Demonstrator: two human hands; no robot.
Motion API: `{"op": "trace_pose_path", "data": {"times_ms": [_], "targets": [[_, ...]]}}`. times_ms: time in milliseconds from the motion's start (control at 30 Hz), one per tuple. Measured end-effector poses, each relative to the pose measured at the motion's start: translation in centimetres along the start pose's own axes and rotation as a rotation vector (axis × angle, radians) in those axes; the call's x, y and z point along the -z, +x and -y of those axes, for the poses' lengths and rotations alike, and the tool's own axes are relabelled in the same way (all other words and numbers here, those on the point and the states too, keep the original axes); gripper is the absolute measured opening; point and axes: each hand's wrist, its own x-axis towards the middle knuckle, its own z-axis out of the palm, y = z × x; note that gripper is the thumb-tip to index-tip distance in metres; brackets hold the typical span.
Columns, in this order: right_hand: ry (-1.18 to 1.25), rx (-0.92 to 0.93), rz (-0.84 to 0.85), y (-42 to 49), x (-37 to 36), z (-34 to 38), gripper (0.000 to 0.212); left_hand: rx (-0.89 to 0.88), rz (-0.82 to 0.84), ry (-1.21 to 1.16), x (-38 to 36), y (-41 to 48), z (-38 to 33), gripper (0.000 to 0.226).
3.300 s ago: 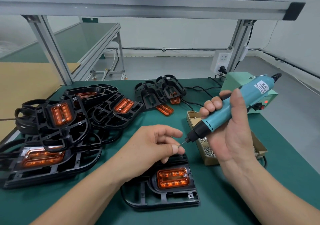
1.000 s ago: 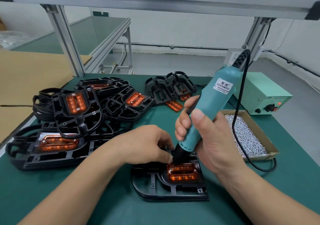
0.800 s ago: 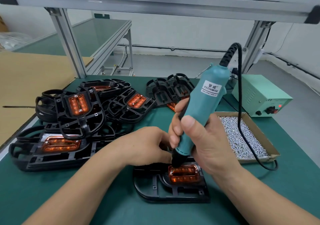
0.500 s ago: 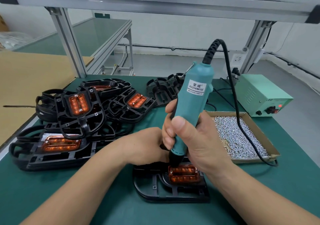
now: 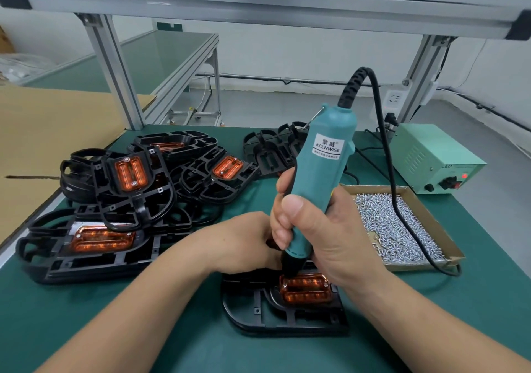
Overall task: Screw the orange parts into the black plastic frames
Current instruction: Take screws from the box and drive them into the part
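A black plastic frame (image 5: 258, 312) lies flat on the green mat in front of me, with an orange part (image 5: 306, 288) seated in its right half. My right hand (image 5: 324, 234) grips a teal electric screwdriver (image 5: 321, 165) almost upright, its black nose down on the orange part's upper left corner. My left hand (image 5: 241, 240) sits just left of the nose, at the frame's far edge. Its fingertips are hidden behind the screwdriver and my right hand.
A pile of black frames with orange parts (image 5: 129, 188) fills the left of the mat, and more frames (image 5: 273, 148) lie at the back. A cardboard tray of screws (image 5: 416, 265) sits at the right, the green power supply (image 5: 431, 157) behind it. The screwdriver's cable (image 5: 388, 171) hangs over the tray.
The screwdriver swung from a slant to nearly upright and came down onto the orange part's corner. My left hand, which had pinched a screw at the bit, stayed beside the tip.
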Motion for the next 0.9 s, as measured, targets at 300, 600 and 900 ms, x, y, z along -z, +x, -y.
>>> {"op": "trace_pose_path", "data": {"times_ms": [300,600,900], "targets": [[-0.048,-0.021,0.076,0.29,0.32,0.18,0.023,0.002,0.022,-0.019,-0.11,0.1,-0.13,0.015],[0.003,-0.042,0.116,0.34,0.81,0.35,0.016,0.033,0.036,-0.014,-0.12,0.07,-0.19,0.016],[0.209,-0.006,0.054,-0.18,0.73,0.25,0.042,0.038,0.003,-0.008,-0.29,0.41,0.46,0.016]]}}
